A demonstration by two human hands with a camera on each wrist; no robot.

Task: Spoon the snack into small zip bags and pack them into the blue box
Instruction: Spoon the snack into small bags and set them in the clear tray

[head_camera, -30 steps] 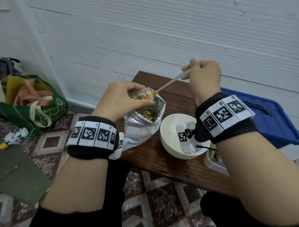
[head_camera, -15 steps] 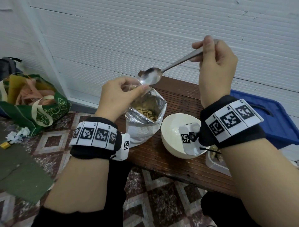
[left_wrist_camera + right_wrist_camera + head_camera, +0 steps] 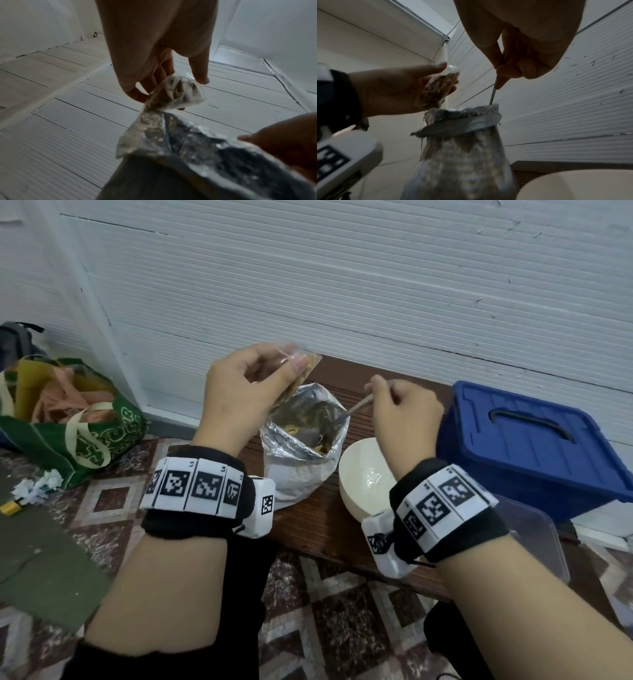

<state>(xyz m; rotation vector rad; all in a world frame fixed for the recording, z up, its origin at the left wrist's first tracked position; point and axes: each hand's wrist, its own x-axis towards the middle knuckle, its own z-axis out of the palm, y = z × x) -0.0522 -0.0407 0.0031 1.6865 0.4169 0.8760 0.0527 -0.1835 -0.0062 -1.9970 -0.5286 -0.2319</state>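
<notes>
My left hand pinches a small clear zip bag partly filled with brown snack, lifted just above the open silver foil snack bag. In the left wrist view the zip bag hangs from my fingertips over the foil rim. My right hand grips the handle of a metal spoon, whose bowl dips down inside the foil bag. The right wrist view shows the spoon handle entering the foil bag. The blue box sits at the right with its lid on.
An empty cream bowl stands on the brown wooden bench beside the foil bag. A clear plastic container lies by my right wrist. A green tote bag sits on the tiled floor at left; a white wall is close behind.
The spoon, held high above the zip bag half a second ago, has come down into the foil bag. My left hand has raised the zip bag clear of the foil bag's mouth.
</notes>
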